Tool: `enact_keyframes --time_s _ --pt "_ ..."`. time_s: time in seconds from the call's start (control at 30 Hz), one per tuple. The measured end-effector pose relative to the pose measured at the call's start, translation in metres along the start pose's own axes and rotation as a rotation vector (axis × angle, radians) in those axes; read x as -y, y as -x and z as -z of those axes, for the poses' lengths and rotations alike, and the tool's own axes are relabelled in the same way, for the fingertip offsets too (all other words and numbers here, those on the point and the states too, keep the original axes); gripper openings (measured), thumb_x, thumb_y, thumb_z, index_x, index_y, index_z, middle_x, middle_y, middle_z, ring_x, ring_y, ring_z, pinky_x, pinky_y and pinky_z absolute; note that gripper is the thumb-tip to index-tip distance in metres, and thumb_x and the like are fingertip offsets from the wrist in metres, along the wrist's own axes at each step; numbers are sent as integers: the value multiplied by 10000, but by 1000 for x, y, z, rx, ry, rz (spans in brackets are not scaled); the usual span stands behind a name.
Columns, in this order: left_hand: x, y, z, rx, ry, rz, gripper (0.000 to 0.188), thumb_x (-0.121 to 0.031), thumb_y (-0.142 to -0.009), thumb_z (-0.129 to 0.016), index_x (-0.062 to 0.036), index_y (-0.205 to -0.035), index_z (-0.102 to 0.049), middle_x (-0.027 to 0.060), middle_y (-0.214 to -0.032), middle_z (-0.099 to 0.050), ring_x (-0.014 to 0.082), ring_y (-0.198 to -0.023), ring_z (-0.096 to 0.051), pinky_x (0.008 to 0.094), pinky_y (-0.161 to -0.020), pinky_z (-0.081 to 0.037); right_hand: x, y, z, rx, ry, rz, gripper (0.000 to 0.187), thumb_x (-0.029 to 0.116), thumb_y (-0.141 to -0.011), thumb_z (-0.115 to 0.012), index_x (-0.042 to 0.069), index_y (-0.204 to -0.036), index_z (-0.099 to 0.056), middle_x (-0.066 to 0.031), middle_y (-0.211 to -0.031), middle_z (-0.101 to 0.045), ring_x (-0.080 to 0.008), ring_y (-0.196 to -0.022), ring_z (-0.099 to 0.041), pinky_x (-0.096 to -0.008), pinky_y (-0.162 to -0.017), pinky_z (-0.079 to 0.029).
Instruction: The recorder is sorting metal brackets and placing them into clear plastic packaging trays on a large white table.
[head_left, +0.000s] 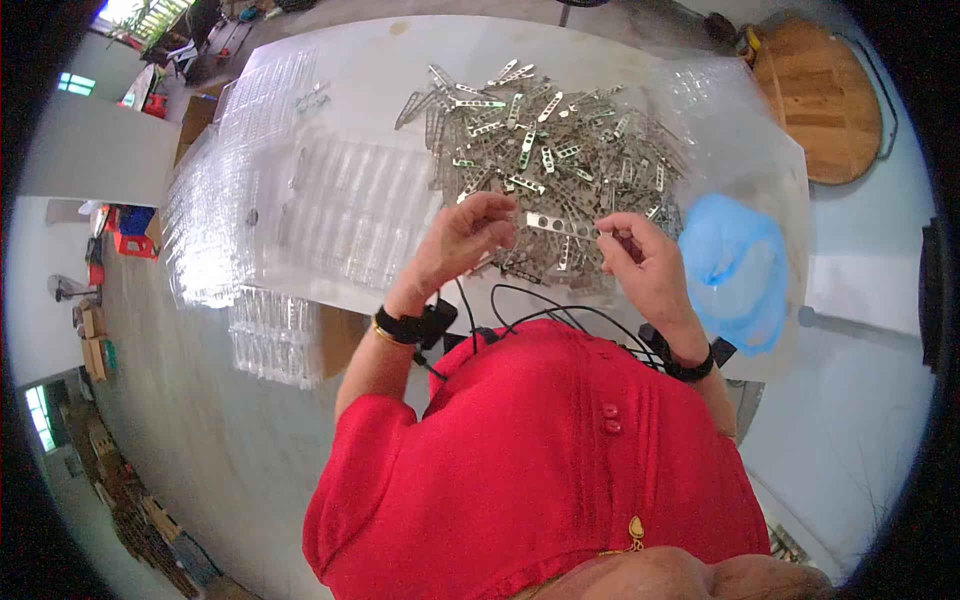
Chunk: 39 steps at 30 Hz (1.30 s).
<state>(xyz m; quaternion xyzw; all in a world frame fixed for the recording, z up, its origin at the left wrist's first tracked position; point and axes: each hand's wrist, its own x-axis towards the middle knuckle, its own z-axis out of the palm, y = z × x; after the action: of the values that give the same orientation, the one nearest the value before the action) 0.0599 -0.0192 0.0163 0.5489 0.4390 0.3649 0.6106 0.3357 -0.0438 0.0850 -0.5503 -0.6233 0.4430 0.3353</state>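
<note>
A flat, shiny metal strip [560, 227] with a row of round holes is held over the near edge of a large pile. My right hand [640, 262] pinches its right end between thumb and fingers. Just beside the strip's left end, my left hand [470, 238] is closed with its fingertips curled together; whether something small sits in them is too small to make out. Below and beyond both hands, the pile [560, 140] holds many similar perforated metal strips lying in all directions.
Clear plastic blister trays [350, 210] lie left of the pile, with a taller stack [215, 240] at the white table's [380, 60] left edge. A blue plastic bag [735, 275] rests at right. Black cables [540, 295] run by my wrists. A round wooden board [820, 100] stands beyond.
</note>
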Motion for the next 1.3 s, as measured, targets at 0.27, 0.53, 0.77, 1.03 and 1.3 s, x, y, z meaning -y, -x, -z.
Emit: enact_keyframes --time_s 0.27,0.53,0.77,1.03,1.3 --pt "-54 16 8 -260 -283 -152 245 -61 -938 -655 -15 -1179 -651 46 -1032 -712 125 -951 -661 279 -828 -532 -3 -2 18 82 -361 -129 155 126 -986 -588 4 -1073 -630 -14 -796 -626 -86 -623 -608 -234 -574 -493" --pt "-29 23 -9 -110 172 -140 170 -91 -983 -613 15 -1112 -645 68 -912 -696 145 -841 -678 290 -776 -554 1 -5 3 263 -631 -352 230 228 -1006 -592 18 -1089 -633 -24 -799 -626 -92 -590 -607 -235 -530 -492" --pt "-20 23 17 -111 311 -42 181 -126 -995 -605 9 -1111 -633 53 -859 -683 126 -744 -683 265 -677 -554 22 2 -34 244 -617 -404 200 227 -1022 -562 35 -976 -592 -31 -795 -624 -98 -603 -606 -257 -537 -521" --pt "-20 21 59 -3 448 6 216 -103 -1007 -546 -4 -1187 -612 63 -883 -713 139 -719 -694 248 -641 -534 44 6 -74 209 -415 -309 179 196 -1018 -565 31 -952 -582 -36 -784 -638 -102 -654 -629 -259 -583 -534" --pt "-6 16 94 96 505 3 226 -97 -995 -567 9 -1193 -588 94 -911 -700 172 -738 -690 296 -688 -557 68 8 -115 -7 -478 -288 99 124 -984 -613 27 -986 -595 -38 -793 -647 -110 -663 -628 -260 -614 -536"
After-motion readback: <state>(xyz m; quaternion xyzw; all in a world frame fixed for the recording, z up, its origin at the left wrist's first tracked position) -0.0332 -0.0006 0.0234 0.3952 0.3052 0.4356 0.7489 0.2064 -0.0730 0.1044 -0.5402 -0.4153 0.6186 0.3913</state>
